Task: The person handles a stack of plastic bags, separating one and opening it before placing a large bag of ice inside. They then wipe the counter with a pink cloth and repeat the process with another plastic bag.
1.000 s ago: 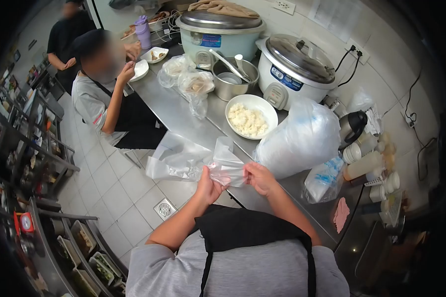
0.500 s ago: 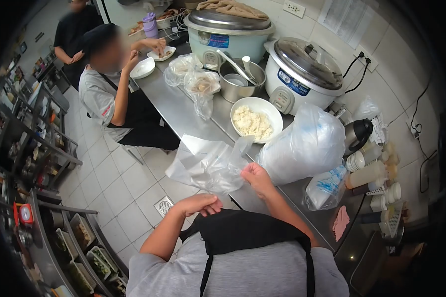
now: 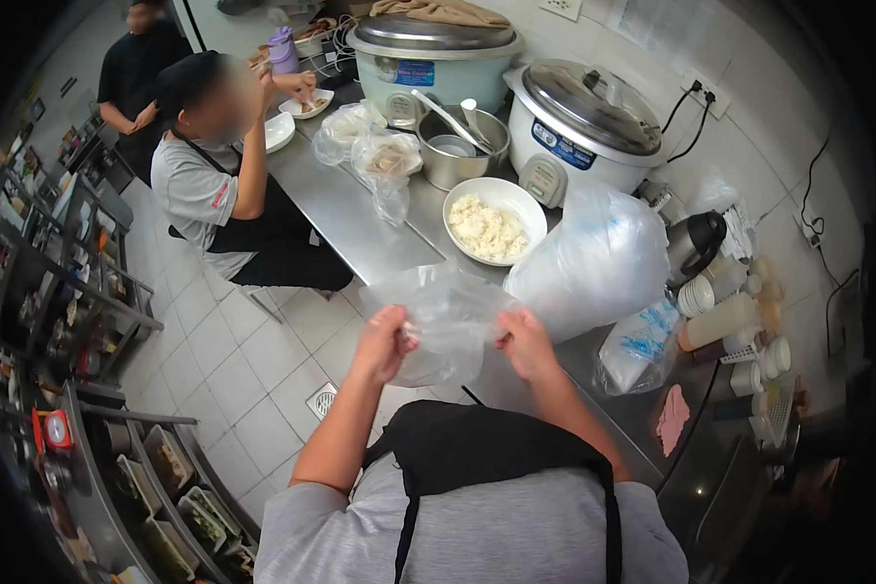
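Clear plastic bag (image 3: 448, 336) pinched at 2 spots by left hand (image 3: 384, 346) and right hand (image 3: 528, 345), near white bowl (image 3: 531, 216).

We stood in what looked like a commercial kitchen: a large rice cooker (image 3: 477, 80) sat at twelve o'clock, an aproned, capped co-worker (image 3: 193, 185) at ten, a red dial scale (image 3: 57, 428) at eight.

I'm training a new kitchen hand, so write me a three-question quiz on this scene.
1. True or false: the left hand and right hand both grip a bag.
2. Which food is in the bowl nearest the hands? A) noodles B) rice C) beans
3. Fill the gap: the pink cloth lies on the ___ hand's side.
Key: 1. True; 2. B; 3. right
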Tool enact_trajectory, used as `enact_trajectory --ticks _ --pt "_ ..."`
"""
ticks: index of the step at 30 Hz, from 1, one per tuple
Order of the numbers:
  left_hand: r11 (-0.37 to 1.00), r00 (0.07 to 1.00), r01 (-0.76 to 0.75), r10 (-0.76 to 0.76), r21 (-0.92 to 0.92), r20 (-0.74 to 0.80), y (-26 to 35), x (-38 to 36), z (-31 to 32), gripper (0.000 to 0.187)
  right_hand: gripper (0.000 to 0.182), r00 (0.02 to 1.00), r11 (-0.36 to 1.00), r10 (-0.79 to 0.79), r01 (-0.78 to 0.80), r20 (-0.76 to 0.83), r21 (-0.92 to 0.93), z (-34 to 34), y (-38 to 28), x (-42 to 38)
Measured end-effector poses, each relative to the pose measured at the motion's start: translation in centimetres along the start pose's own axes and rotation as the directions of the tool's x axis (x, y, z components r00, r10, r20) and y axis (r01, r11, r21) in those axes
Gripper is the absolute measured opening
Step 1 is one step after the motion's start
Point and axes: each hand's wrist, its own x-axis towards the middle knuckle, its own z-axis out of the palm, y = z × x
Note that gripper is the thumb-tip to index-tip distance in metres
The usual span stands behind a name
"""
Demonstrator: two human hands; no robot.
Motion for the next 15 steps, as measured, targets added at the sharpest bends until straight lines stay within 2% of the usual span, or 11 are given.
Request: enact_trajectory --ticks 1,2,3,4,5,6,7,8,11,14,15 --pt "0.998 1.0 -0.015 0.016 -0.064 0.022 0.9 -0.3 -0.1 0.015 0.02 0.997 0.997 0.057 -0.055 -0.049 0.049 -0.8 -0.3 0.3" --pt "0.992 0.998 -0.031 0.037 -0.126 0.045 1.7 -0.5 0.2 0.015 0.02 0.994 0.994 0.11 -0.11 0.008 0.0 -1.2 -0.8 0.2" --pt "0.996 0.997 -0.053 0.056 -0.073 0.051 1.9 -0.6 0.6 0.015 0.025 0.983 0.97 -0.173 0.159 -0.061 -0.185 -1.0 -0.6 0.0" --pt "0.997 0.996 -0.074 0.075 -0.022 0.056 1.7 -0.8 1.1 0.015 0.031 0.892 0.841 -0.446 0.389 -0.076 -0.377 -0.4 0.0 -0.4" --pt "0.995 0.994 -0.094 0.093 0.027 0.06 1.6 -1.0 1.7 0.016 0.037 0.733 0.623 -0.68 0.553 -0.033 -0.554 0.4 -0.2 -1.1" --pt "0.994 0.992 -0.099 0.094 0.054 0.084 1.6 -1.3 2.5 0.016 0.043 0.599 0.391 -0.783 0.686 0.171 -0.613 1.2 -1.3 -2.2" --pt "0.991 0.99 -0.103 0.094 0.081 0.108 1.7 -1.6 3.3 0.015 0.05 0.438 0.134 -0.816 0.778 0.378 -0.614 2.2 -3.1 -3.8" --pt "0.988 0.987 -0.106 0.091 0.11 0.133 1.6 -1.9 3.9 0.015 0.056 0.266 -0.127 -0.778 0.821 0.569 -0.556 3.0 -4.2 -4.8" --pt "0.998 0.98 -0.048 0.052 -0.028 0.19 1.5 -1.9 4.5 0.013 0.047 0.455 -0.17 -0.595 0.735 0.663 -0.657 4.6 -4.9 -5.4" --pt "0.994 0.977 -0.072 0.087 -0.085 0.196 3.0 -0.9 2.8 0.017 0.036 0.736 0.104 -0.406 0.627 0.542 -0.772 1.4 -2.9 -3.6" --pt "0.957 0.941 -0.287 0.274 0.041 0.198 3.3 -0.9 3.3 0.021 0.032 0.714 0.077 -0.394 0.653 0.579 -0.753 0.8 -3.0 -3.5"
